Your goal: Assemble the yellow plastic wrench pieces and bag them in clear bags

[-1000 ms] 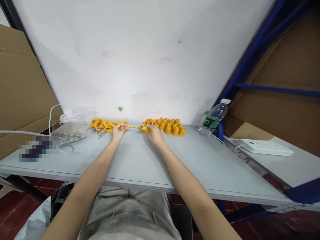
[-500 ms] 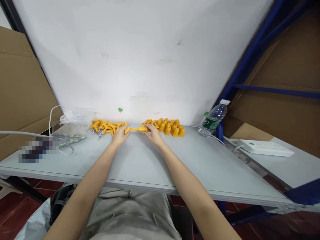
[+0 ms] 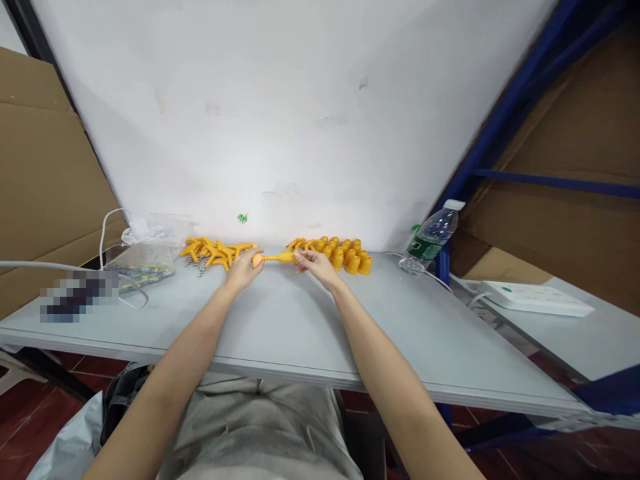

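A narrow yellow plastic rod [image 3: 273, 258] lies level between my hands, ridged on its left part and wider toward the right. My left hand [image 3: 243, 269] is closed around its left end, where a rounded yellow knob shows by the thumb. My right hand [image 3: 321, 268] pinches the wider right end between thumb and fingers. Just left of my left hand lies a pile of yellow branched parts [image 3: 215, 253], with small metal pieces [image 3: 196, 265] in front. Behind and beyond my right hand stand several yellow cup-shaped parts [image 3: 353, 262], partly hidden by it.
A plastic bottle [image 3: 431, 240] leans at the table's right rear. Clear bags [image 3: 145, 263] and a white cable [image 3: 103, 233] lie at the left. A white power strip [image 3: 535, 297] rests on the right-hand surface. A white wall [image 3: 300, 133] rises behind the grey table [image 3: 290, 327].
My right hand has shifted slightly right and changed its grip on the rod's wider end. My left hand keeps its hold. The view has moved a little.
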`<state>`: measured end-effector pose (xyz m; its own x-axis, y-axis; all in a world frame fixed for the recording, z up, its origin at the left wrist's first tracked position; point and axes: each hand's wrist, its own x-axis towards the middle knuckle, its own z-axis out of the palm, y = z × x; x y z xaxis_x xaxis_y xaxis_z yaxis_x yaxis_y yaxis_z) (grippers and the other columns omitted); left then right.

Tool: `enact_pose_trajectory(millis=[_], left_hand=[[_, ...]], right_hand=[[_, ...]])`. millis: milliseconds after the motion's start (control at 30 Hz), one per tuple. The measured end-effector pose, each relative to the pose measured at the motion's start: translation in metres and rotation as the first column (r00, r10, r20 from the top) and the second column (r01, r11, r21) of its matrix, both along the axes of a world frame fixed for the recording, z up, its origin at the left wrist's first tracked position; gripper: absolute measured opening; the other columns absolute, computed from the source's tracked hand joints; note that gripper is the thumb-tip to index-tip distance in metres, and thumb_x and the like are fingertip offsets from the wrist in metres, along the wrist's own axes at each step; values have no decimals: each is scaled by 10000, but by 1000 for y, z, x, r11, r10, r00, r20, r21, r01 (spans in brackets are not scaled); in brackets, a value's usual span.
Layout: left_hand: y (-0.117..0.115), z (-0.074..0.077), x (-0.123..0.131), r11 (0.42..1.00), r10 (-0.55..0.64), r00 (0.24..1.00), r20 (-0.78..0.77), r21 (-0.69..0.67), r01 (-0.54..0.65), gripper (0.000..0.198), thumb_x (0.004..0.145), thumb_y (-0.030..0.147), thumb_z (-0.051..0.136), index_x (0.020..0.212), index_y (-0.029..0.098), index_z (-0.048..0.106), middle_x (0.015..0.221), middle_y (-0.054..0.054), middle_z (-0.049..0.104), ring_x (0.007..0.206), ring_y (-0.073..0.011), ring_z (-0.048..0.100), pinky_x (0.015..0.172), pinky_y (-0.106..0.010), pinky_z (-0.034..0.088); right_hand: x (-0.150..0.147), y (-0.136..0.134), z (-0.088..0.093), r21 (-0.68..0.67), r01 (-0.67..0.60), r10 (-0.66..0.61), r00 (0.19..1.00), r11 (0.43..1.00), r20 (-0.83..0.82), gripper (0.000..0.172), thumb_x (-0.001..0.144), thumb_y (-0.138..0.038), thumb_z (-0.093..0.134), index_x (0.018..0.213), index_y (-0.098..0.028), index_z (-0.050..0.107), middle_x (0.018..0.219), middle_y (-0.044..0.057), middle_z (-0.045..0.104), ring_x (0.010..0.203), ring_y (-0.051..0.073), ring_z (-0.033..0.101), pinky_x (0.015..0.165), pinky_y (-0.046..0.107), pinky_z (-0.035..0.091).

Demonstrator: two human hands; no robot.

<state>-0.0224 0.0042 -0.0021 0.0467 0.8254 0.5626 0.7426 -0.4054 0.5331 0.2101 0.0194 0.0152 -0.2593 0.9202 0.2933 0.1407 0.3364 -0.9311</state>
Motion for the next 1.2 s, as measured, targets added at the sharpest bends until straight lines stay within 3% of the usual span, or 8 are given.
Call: enact_pose_trajectory(millis=[100,200,300,400,467,667,1000,1200], left_hand=[[-1,0,3,1000,-18,1000,18,7,18,320,785,216,643,1104,234,664,983,-31,716,877,-193,651,830,-297,479],[-3,2,3,1000,-25,999,26,19,24,311,788,220,638,1097,250,662,982,-21,714,877,-191,647,821,-294,477],[-3,3,2,1000,-17,1000,25,23,16,302,798,223,629,1097,247,658,1073,-31,706,903,-194,641,847,-301,472],[-3,3,0,1000,-1,1000,12,8,1,300,803,231,626,1101,239,655,1095,-42,702,918,-206,639,851,-311,469],[-3,3,1,1000,-10,1000,3,6,10,305,799,231,629,1103,242,651,1090,-38,700,914,-204,640,842,-306,467],[-5,3,4,1000,24,1000,-5,-17,-24,356,747,251,684,1099,234,640,919,-25,698,852,-206,636,782,-295,458],[-5,3,4,999,34,999,24,-17,-34,312,730,268,707,1033,252,634,932,-25,687,817,-200,604,766,-299,446],[-4,3,4,998,44,998,50,-44,-42,294,728,282,707,1012,247,640,803,-4,651,712,-181,568,711,-281,421]], right_hand=[[-6,-5,5,-86,118,-116,993,989,28,550,747,-712,585,562,-197,527,487,3,552,411,110,502,440,246,417],[-9,-7,8,-166,158,-152,987,973,48,587,806,-722,499,558,-192,534,440,17,539,343,100,453,366,240,332],[-2,-8,12,-252,65,-53,997,965,54,515,842,-654,525,789,-156,642,682,78,701,432,120,571,411,235,392],[6,-8,13,-253,-61,66,998,966,13,442,775,-500,707,1076,-184,633,964,77,739,593,136,667,537,239,479],[8,-8,12,-215,-78,80,997,974,-3,441,733,-489,748,1021,-171,647,902,66,741,579,130,659,564,242,486],[-5,-11,13,-203,31,-39,999,979,-38,492,723,-656,671,684,-182,544,520,13,623,370,104,508,410,235,381],[-19,-20,17,-292,73,-99,992,954,-77,407,836,-570,595,682,-209,487,427,-24,527,330,99,454,357,220,316],[-10,-15,18,-303,31,-32,999,952,1,367,876,-540,562,892,-173,566,606,28,663,414,124,581,407,223,382]])
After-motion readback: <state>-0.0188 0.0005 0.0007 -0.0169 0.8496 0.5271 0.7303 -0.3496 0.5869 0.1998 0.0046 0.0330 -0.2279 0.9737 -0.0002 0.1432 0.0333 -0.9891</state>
